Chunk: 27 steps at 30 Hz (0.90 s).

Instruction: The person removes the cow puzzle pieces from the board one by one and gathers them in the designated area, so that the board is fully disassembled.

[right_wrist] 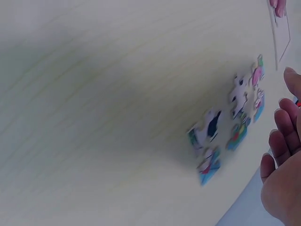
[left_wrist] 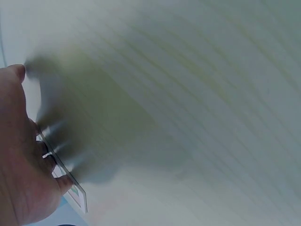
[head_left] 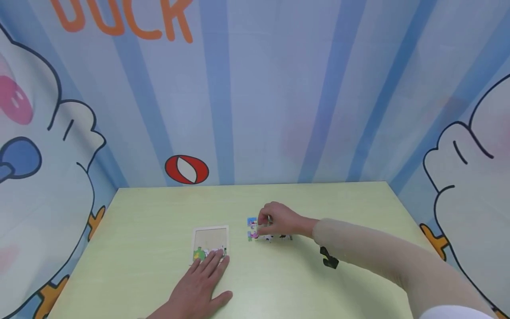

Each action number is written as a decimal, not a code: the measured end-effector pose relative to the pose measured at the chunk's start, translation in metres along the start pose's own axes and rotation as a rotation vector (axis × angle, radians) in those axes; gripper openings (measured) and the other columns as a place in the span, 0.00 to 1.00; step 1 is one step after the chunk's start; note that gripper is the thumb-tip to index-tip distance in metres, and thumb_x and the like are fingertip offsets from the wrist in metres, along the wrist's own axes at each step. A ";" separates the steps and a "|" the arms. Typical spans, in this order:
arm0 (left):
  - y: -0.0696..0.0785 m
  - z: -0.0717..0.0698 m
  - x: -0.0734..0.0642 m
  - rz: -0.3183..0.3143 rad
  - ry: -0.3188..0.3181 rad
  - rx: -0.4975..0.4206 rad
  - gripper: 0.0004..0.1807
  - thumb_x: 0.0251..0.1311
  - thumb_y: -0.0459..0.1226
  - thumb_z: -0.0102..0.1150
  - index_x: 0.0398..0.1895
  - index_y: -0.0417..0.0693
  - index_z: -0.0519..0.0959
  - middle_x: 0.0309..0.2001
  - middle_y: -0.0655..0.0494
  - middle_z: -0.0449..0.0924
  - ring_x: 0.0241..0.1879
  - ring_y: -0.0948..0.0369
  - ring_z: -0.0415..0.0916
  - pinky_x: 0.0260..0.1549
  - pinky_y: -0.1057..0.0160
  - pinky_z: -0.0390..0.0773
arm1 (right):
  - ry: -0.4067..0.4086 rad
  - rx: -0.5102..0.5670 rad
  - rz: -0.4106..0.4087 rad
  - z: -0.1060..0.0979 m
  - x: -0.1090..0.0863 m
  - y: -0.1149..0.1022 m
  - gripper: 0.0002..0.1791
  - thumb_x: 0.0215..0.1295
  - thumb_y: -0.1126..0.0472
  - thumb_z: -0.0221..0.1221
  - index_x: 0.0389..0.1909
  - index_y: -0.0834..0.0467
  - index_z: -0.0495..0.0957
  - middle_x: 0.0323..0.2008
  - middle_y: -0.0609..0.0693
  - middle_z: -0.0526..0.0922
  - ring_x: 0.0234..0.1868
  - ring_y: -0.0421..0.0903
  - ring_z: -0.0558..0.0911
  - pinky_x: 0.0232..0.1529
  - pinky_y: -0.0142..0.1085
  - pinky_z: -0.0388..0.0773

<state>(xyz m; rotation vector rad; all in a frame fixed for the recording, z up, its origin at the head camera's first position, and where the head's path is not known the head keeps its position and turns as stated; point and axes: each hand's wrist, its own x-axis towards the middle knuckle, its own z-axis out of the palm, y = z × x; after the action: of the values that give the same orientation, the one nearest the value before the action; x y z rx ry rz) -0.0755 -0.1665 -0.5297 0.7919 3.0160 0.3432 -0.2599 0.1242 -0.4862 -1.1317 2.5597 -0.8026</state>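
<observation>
My left hand (head_left: 197,285) lies flat with its fingers spread over the near edge of a shallow wooden puzzle tray (head_left: 210,235). A green puzzle piece (head_left: 198,253) and others in the tray's near part show beside the fingertips, which partly cover them. To the right of the tray, my right hand (head_left: 283,220) hovers over loose jigsaw pieces (head_left: 252,222), its fingers loosely bent. In the right wrist view the thumb (right_wrist: 292,82) stands apart from the fingers, with nothing seen between them. Several pieces lie there in two rows, among them a black-and-white piece (right_wrist: 207,127).
Both hands work over a pale yellow table (head_left: 159,208). A blue striped backdrop (head_left: 271,110) rises behind its far edge, with cartoon figures on the side panels. A small black object (head_left: 329,258) hangs beneath the right sleeve (head_left: 366,250).
</observation>
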 end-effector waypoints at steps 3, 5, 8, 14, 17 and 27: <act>-0.001 -0.001 -0.001 -0.004 -0.007 -0.011 0.44 0.76 0.64 0.52 0.81 0.43 0.67 0.82 0.44 0.63 0.80 0.45 0.60 0.73 0.37 0.66 | -0.017 0.018 -0.005 0.006 0.011 -0.006 0.09 0.66 0.53 0.76 0.39 0.51 0.88 0.35 0.40 0.81 0.40 0.43 0.77 0.45 0.37 0.77; -0.001 0.000 -0.001 -0.001 -0.008 -0.017 0.44 0.76 0.64 0.51 0.81 0.43 0.67 0.82 0.44 0.62 0.80 0.45 0.60 0.73 0.36 0.66 | -0.025 0.014 -0.014 0.010 0.018 -0.010 0.08 0.66 0.52 0.75 0.39 0.50 0.88 0.35 0.40 0.81 0.40 0.42 0.77 0.44 0.37 0.77; -0.002 -0.001 -0.001 0.007 -0.001 -0.024 0.44 0.76 0.64 0.51 0.81 0.43 0.67 0.82 0.43 0.63 0.80 0.44 0.61 0.73 0.36 0.66 | -0.039 0.004 -0.033 0.015 0.026 -0.015 0.08 0.68 0.52 0.74 0.40 0.49 0.87 0.35 0.40 0.81 0.40 0.40 0.78 0.44 0.36 0.77; -0.003 0.002 -0.002 0.011 0.025 -0.024 0.44 0.76 0.65 0.50 0.80 0.42 0.68 0.81 0.43 0.64 0.79 0.43 0.62 0.72 0.36 0.67 | -0.070 0.007 -0.057 0.022 0.039 -0.028 0.09 0.69 0.50 0.73 0.43 0.49 0.88 0.38 0.42 0.81 0.41 0.42 0.79 0.46 0.35 0.78; -0.003 0.000 -0.002 0.007 0.006 -0.016 0.44 0.76 0.65 0.49 0.81 0.43 0.66 0.82 0.43 0.62 0.80 0.44 0.60 0.73 0.36 0.66 | -0.076 -0.010 -0.067 0.025 0.045 -0.035 0.10 0.69 0.50 0.73 0.44 0.50 0.88 0.38 0.41 0.82 0.41 0.41 0.78 0.47 0.35 0.77; -0.006 0.003 -0.003 0.027 0.033 -0.012 0.44 0.77 0.66 0.47 0.81 0.43 0.66 0.82 0.43 0.62 0.80 0.44 0.60 0.72 0.37 0.67 | -0.120 -0.035 -0.088 0.034 0.066 -0.051 0.13 0.69 0.51 0.73 0.49 0.53 0.89 0.37 0.39 0.82 0.41 0.40 0.77 0.48 0.34 0.76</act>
<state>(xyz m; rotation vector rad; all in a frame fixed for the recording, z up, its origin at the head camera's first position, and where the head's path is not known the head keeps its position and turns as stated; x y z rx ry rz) -0.0756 -0.1725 -0.5344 0.8358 3.0334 0.3785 -0.2592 0.0337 -0.4847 -1.2714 2.4493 -0.6888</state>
